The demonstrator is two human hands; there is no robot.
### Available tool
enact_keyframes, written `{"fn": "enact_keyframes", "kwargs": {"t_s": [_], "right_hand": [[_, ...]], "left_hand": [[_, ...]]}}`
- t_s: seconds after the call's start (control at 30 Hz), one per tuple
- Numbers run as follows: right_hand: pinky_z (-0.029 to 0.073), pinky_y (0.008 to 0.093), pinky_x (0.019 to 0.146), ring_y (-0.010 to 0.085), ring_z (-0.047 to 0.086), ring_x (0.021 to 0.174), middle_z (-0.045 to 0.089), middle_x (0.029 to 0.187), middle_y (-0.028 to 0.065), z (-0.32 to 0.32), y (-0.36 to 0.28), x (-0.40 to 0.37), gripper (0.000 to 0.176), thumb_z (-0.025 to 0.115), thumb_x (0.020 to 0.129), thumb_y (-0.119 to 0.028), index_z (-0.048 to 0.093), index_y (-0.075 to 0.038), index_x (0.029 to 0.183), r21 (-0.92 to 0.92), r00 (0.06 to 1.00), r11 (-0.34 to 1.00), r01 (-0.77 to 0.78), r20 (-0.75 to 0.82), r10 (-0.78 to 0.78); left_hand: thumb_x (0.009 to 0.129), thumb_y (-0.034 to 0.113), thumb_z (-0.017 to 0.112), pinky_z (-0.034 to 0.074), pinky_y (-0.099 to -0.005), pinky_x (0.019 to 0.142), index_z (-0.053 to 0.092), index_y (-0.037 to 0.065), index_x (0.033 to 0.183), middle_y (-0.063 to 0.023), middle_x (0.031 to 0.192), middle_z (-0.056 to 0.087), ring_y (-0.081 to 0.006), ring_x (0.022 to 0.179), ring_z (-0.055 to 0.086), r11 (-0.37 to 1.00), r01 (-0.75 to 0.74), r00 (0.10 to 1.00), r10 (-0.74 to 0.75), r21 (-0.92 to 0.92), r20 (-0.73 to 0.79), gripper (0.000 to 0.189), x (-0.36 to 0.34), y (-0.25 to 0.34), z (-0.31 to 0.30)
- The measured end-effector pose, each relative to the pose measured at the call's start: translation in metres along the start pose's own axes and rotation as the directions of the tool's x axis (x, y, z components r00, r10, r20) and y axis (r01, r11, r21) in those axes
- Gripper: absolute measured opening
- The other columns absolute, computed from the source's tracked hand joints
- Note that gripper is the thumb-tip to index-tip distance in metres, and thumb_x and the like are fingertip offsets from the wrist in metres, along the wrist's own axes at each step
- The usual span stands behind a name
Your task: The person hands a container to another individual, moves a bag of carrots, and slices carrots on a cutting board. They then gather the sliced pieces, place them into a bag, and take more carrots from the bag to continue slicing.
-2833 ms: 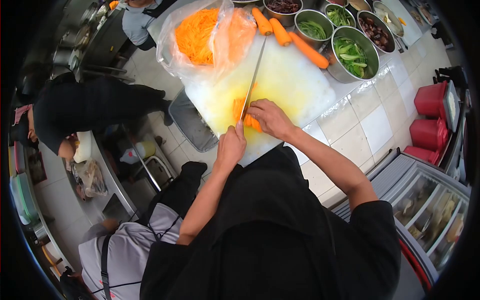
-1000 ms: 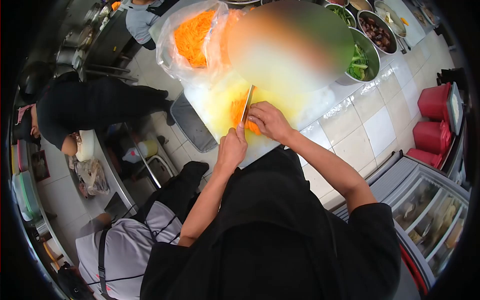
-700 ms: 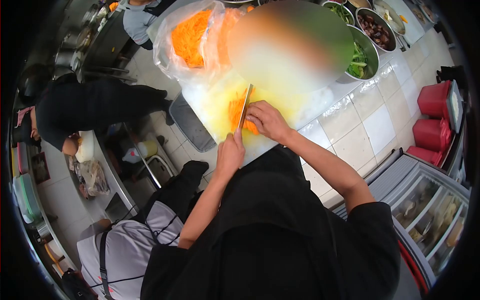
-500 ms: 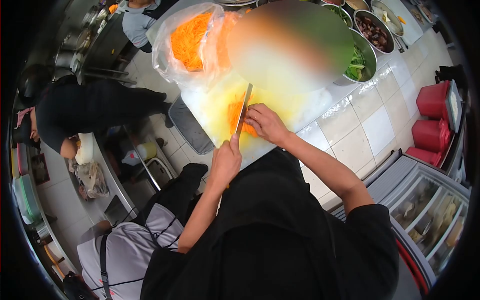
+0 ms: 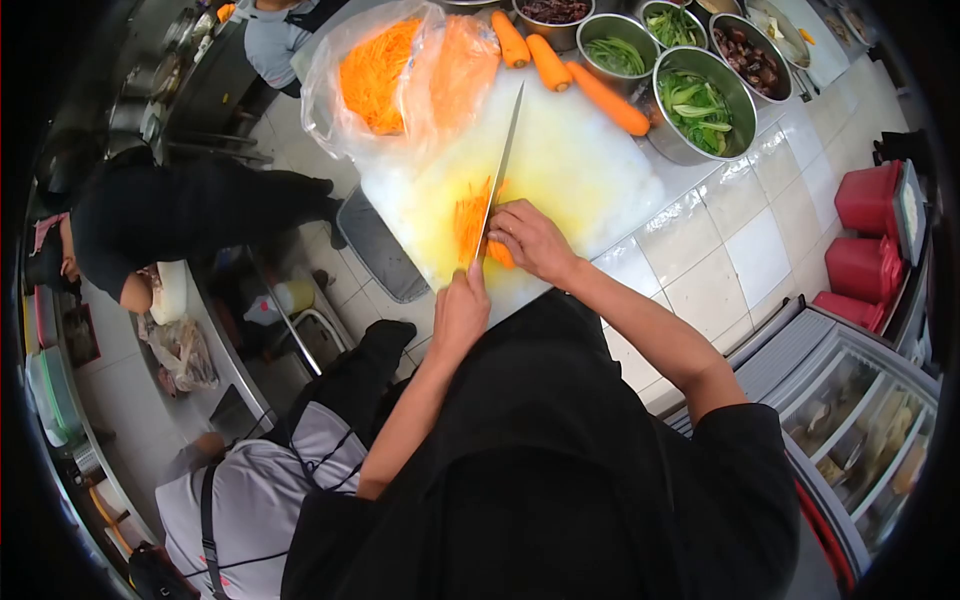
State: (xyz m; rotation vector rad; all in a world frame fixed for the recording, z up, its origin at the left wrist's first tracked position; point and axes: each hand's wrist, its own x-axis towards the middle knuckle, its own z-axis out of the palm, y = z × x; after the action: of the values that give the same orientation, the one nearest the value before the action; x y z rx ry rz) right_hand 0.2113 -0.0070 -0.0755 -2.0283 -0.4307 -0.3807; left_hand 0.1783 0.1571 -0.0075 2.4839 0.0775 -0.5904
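Note:
My left hand (image 5: 461, 312) is closed around the handle of a long kitchen knife (image 5: 503, 160), whose blade points away from me over a white cutting board (image 5: 590, 165). My right hand (image 5: 530, 240) is bent, its fingertips pressed down on a piece of carrot (image 5: 500, 254) just right of the blade. Fine carrot shreds (image 5: 468, 222) lie in a small heap left of the knife. The board is stained yellow around them. Part of the carrot piece is hidden beneath my right fingers.
Whole carrots (image 5: 607, 98) lie at the board's far edge. Beyond are metal bowls of greens (image 5: 697, 110) and dark pieces (image 5: 745, 62). A plastic bag of shredded carrot (image 5: 380, 80) sits far left. Other people (image 5: 190, 215) stand at left. Red bins (image 5: 862, 200) are at right.
My left hand and the knife have shifted slightly forward and right. My right hand stays almost in place on the carrot. The blur over the far board is gone, so carrots and bowls show.

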Motion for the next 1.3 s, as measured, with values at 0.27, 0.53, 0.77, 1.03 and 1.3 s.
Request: {"fn": "enact_keyframes", "kwargs": {"t_s": [0.27,0.53,0.77,1.03,1.3], "right_hand": [[0.046,0.04,0.076,0.031,0.053,0.088,0.054,0.089,0.0115,0.0,-0.002,0.004,0.014,0.065,0.082,-0.005,0.053,-0.004,0.089,-0.026,1.0,1.0,-0.008,0.019,0.009],[0.044,0.043,0.08,0.0332,0.052,0.09,0.054,0.09,0.0129,-0.008,0.001,0.01,0.006,0.059,0.086,-0.004,0.053,-0.003,0.089,0.027,0.998,0.999,-0.032,0.054,0.03],[0.043,0.0412,0.092,0.0323,0.054,0.105,0.061,0.112,0.0115,-0.045,-0.006,0.008,0.029,0.053,0.08,0.002,0.062,-0.004,0.108,-0.131,0.972,0.988,0.085,0.227,-0.054],[0.045,0.0394,0.093,0.0321,0.056,0.108,0.061,0.114,0.0135,-0.029,0.001,-0.01,0.035,0.055,0.076,0.003,0.063,-0.002,0.11,-0.092,0.985,0.995,0.03,0.175,-0.014],[0.049,0.0398,0.089,0.0329,0.059,0.103,0.063,0.11,0.015,-0.026,0.004,-0.007,0.033,0.057,0.074,0.004,0.065,0.0,0.106,-0.068,0.994,0.998,0.018,0.112,-0.01]], "left_hand": [[0.103,0.039,0.029,0.043,-0.0543,0.086,0.062,-0.008,0.1,-0.0371,0.095,0.06,-0.0528,0.099,0.055,0.994,0.098,0.991,-0.102,0.047,0.085,0.057,-0.014,0.014,-0.021],[0.103,0.043,0.033,0.044,-0.0582,0.079,0.06,-0.011,0.091,-0.0401,0.086,0.059,-0.0567,0.088,0.056,1.0,0.007,1.0,-0.007,-0.004,-0.01,0.062,0.02,0.023,-0.018],[0.103,0.044,0.032,0.044,-0.0576,0.082,0.06,-0.012,0.09,-0.0403,0.087,0.059,-0.0569,0.09,0.056,0.996,0.084,0.995,-0.085,0.011,0.048,0.063,-0.009,0.03,-0.039],[0.103,0.04,0.034,0.043,-0.0596,0.08,0.058,-0.01,0.087,-0.041,0.084,0.058,-0.0576,0.087,0.055,0.994,0.106,0.992,-0.106,-0.007,0.062,0.058,-0.047,0.016,-0.036],[0.103,0.04,0.035,0.042,-0.0601,0.079,0.058,-0.01,0.087,-0.0409,0.085,0.058,-0.0581,0.087,0.055,1.0,0.012,0.999,-0.013,-0.019,-0.036,0.057,0.008,0.024,-0.019]]}}
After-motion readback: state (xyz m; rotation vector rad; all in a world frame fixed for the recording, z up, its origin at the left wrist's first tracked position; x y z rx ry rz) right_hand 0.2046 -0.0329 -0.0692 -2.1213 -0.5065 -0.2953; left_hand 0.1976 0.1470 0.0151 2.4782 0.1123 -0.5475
